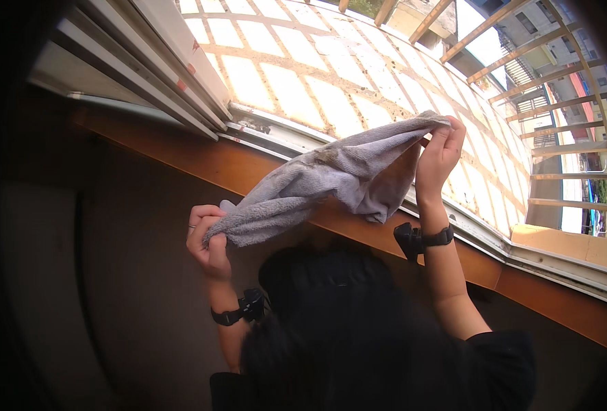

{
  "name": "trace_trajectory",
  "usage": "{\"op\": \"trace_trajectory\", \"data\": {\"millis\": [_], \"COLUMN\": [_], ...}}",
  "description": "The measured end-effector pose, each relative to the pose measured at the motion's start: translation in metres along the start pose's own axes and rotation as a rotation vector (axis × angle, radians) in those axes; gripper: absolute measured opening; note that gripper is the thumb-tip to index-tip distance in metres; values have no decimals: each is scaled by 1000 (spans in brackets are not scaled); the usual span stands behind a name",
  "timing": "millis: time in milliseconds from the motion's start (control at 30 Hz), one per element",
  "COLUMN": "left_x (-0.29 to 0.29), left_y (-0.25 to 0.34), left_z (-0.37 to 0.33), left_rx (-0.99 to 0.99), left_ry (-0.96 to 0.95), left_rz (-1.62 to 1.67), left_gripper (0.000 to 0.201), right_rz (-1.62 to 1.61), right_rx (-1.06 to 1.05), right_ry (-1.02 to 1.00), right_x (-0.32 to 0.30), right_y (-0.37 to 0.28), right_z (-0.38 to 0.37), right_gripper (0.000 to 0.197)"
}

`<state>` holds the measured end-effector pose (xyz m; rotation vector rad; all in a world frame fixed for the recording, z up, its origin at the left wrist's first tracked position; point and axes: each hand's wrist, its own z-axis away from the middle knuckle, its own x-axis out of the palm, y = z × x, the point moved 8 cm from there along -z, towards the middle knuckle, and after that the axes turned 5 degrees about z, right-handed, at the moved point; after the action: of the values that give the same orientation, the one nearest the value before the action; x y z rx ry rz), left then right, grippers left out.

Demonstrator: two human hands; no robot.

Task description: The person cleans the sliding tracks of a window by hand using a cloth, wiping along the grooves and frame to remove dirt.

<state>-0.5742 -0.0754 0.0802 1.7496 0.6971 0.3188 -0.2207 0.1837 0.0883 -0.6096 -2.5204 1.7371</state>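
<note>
A grey cleaning cloth [337, 168] with dark dirt stains hangs stretched between my two hands, in front of the window sill. My left hand [209, 240] is closed on its lower left end, and a ring shows on one finger. Higher up, my right hand [441, 154] pinches the cloth's upper right corner between thumb and fingers. The middle of the cloth sags in folds, and its lower edge droops over the brown sill [378, 236]. Each wrist wears a black strap with a small black device.
Folded-back white frame panels [146, 61] stand at the left of the window opening. A white metal track [474, 236] runs along the sill. Beyond lies a sunlit ledge [289, 82] striped with shadows, with bars [557, 123] at the right. A cardboard piece [570, 248] leans there.
</note>
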Motion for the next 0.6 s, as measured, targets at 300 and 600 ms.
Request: {"op": "trace_trajectory", "data": {"millis": [300, 600], "left_x": [23, 14], "left_y": [-41, -51], "left_z": [17, 23], "left_rx": [-113, -122], "left_ry": [41, 153], "left_rz": [100, 101], "left_gripper": [18, 17], "right_rz": [-71, 128], "right_rx": [-640, -1289], "right_ry": [-748, -1375], "right_x": [192, 305], "right_y": [-94, -63], "right_z": [25, 112], "right_gripper": [18, 18]}}
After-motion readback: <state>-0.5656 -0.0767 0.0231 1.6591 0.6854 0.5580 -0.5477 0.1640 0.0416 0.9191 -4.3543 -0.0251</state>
